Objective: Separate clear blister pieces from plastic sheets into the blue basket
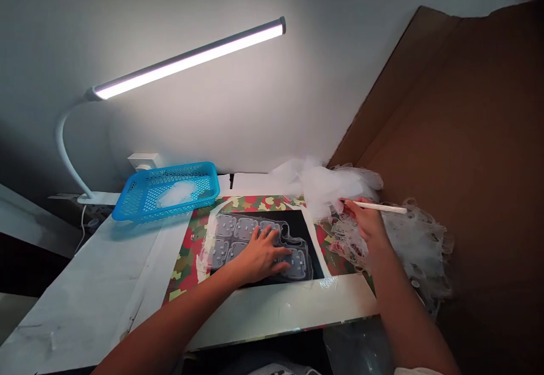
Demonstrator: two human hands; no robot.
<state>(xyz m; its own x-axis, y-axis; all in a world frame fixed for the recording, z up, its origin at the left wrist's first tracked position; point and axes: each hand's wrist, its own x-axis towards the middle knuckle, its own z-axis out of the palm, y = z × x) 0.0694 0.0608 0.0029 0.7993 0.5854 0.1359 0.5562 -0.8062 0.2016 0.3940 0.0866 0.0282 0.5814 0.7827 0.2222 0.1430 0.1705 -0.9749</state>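
Note:
My left hand [267, 255] lies with fingers spread on a clear sheet of molded pieces [244, 229], which have rounded outlines and small holes. Under the sheet is a black mat [306, 223] on a camouflage-patterned board [187, 261]. Part of the sheet's right side has an uneven edge. In my right hand [363, 219], a slim white pen-like tool [385, 208] is gripped, its dark tip pointing left. That hand is right of the mat, beside a heap of thin, translucent scraps [419, 244]. The tool's exact kind cannot be told.
A blue perforated basket [208, 194] with translucent pieces inside stands at the back left. Behind it is a lit bar lamp [191, 60] on a bent neck. A whitish translucent pile [327, 185] lies at the back. Tall cardboard [467, 137] rises on the right.

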